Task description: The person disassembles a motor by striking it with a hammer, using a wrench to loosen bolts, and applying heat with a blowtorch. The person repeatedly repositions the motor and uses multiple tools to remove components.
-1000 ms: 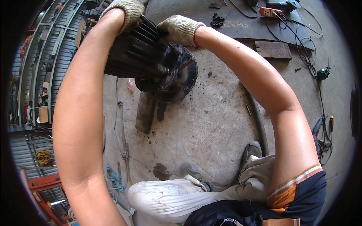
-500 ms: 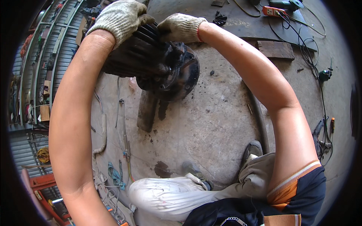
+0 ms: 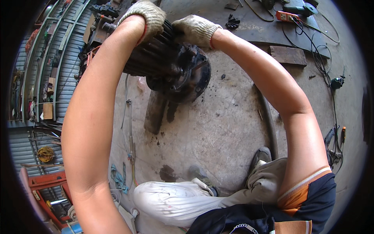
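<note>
A black, greasy, finned motor-like housing [image 3: 152, 58] with a round bolted flange [image 3: 200, 74] lies at the upper middle, in front of me. Over its far left end is my left hand [image 3: 150, 17], in a knitted, soiled whitish glove. That wrist is bent and its fingers are hidden behind the glove. My right hand [image 3: 196, 30], gloved alike, rests at the top of the fins above the flange. Its fingers look curled in against the housing, and what they grip does not show. A dark flat block [image 3: 155, 113] sits on the floor under the flange.
Shelving with parts [image 3: 48, 66] lines the left side. Upper right, a metal plate [image 3: 257, 29] bears an orange power strip [image 3: 286, 16], an angle grinder [image 3: 300, 8] and cables. A wooden block [image 3: 288, 55] lies by its edge. Dark hose [image 3: 267, 117] runs along the floor.
My left hand has shifted right over the housing, and its wrist has turned. My right hand stays at the fins. The whole view has moved slightly.
</note>
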A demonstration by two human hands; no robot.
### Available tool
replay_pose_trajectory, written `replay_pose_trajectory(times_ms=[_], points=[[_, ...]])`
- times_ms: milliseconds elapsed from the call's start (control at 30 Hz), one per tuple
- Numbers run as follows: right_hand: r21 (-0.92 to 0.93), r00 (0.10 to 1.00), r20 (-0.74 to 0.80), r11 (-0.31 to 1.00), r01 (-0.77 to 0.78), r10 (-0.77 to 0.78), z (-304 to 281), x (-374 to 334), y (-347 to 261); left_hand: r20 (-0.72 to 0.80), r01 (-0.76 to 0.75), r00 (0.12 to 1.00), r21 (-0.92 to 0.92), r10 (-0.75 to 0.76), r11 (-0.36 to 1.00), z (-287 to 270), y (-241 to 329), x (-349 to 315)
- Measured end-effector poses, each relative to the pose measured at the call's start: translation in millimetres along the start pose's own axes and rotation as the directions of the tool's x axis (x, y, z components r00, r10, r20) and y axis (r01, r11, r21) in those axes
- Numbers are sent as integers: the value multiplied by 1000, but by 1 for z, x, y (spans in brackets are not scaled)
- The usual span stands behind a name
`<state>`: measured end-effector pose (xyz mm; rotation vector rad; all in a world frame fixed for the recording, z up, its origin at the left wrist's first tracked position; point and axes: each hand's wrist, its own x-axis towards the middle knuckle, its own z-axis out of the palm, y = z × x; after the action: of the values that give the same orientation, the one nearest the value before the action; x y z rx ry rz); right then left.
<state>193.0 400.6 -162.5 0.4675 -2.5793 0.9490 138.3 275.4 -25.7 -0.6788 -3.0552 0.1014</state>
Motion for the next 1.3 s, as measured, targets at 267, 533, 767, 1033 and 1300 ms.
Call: replay_pose_trajectory(times_ms=[267,533,767,1033,1300], points=[[24,1000,-11,1000,-3,4,2,4,5,173,-648,753,22,635,762,-29,-18,-16],[9,998,58,1000,-15,14,-3,9,-3,-132,-305,914,399,384,865,-14,1,-17],[38,999,49,999,2,-4,-6,6,-8,-164,-156,952,460,257,874,-3,0,12],[4,987,153,998,57,-57,-18,9,-7,46,-111,994,236,103,965,-21,4,11],[59,987,162,998,-5,-5,-23,5,-9,145,-438,893,66,426,897,-46,-10,-19]])
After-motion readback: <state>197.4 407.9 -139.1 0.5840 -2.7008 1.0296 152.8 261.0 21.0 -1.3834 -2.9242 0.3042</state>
